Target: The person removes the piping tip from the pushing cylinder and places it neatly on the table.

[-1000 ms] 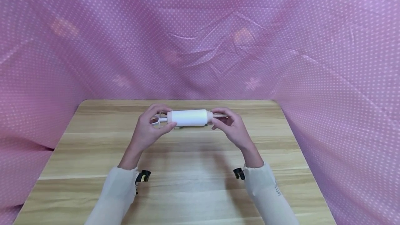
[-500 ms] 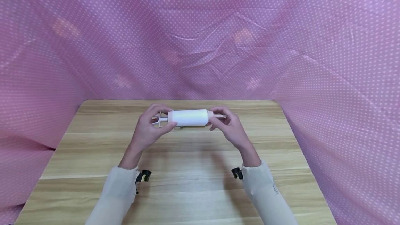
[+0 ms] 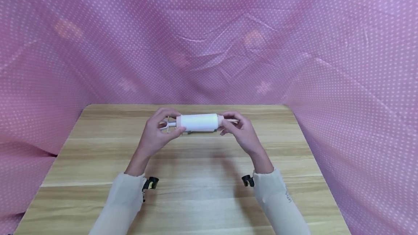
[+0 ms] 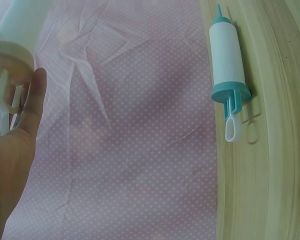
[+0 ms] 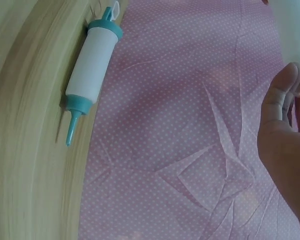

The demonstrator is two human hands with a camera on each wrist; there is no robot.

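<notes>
An icing syringe [image 3: 199, 122] with a white barrel and beige end caps is held level in both hands over the far part of the table. My left hand [image 3: 152, 131] grips the beige cap at its handle end, thumb in front and fingers behind. At the other end, my right hand [image 3: 245, 133] pinches the beige nozzle collar, and the thin nozzle [image 3: 232, 120] points right inside the hand. Below lies a second icing syringe [image 4: 228, 55] with teal caps and a white loop handle, seen in both wrist views and largely hidden behind the held one in the head view.
The wooden table [image 3: 202, 198] has rounded far corners. Pink dotted cloth [image 3: 209, 46] hangs behind it and along both sides. Black wrist mounts [image 3: 151, 183] sit at the sleeve cuffs.
The held syringe has shifted very slightly right. My right thumb and fingers have moved a little left onto the nozzle collar. My left hand keeps the same grip.
</notes>
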